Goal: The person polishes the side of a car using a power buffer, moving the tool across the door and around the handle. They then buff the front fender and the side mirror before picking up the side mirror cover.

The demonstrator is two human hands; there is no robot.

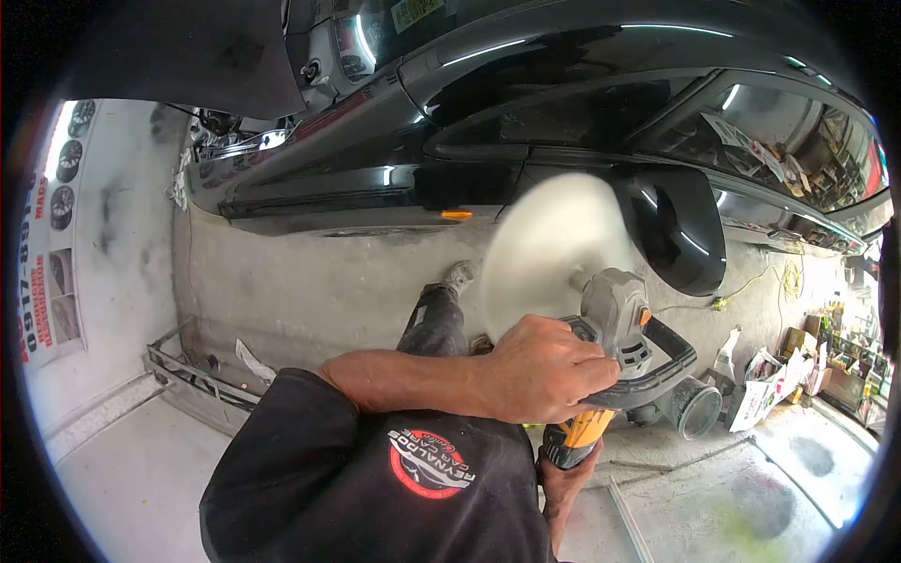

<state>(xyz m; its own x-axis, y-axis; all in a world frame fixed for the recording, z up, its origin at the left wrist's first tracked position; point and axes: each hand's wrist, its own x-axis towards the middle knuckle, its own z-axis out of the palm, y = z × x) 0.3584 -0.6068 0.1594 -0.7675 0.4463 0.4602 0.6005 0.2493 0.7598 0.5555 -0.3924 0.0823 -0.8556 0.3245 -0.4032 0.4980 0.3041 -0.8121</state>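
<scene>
My left hand [554, 371] is closed around the black loop handle [678, 361] of a grey and yellow power polisher [612, 305]. Lower down, my right hand [569, 480] wraps the polisher's yellow and black rear grip [577, 436], partly hidden behind the tool. A large white buffing pad [544, 249], blurred into a disc by spinning, faces the side of a black car [375, 159]. It overlaps the front door area in this view, right beside the car's black side mirror [683, 230]. An orange side marker [456, 215] shows on the fender left of the pad.
The raised hood [188, 56] is at the upper left. A metal frame [202, 371] lies on the floor at left, by a wall with a printed banner [56, 263]. At right are a bucket [693, 410], a yellow cord [790, 280], papers [762, 387] and cluttered shelves [849, 380].
</scene>
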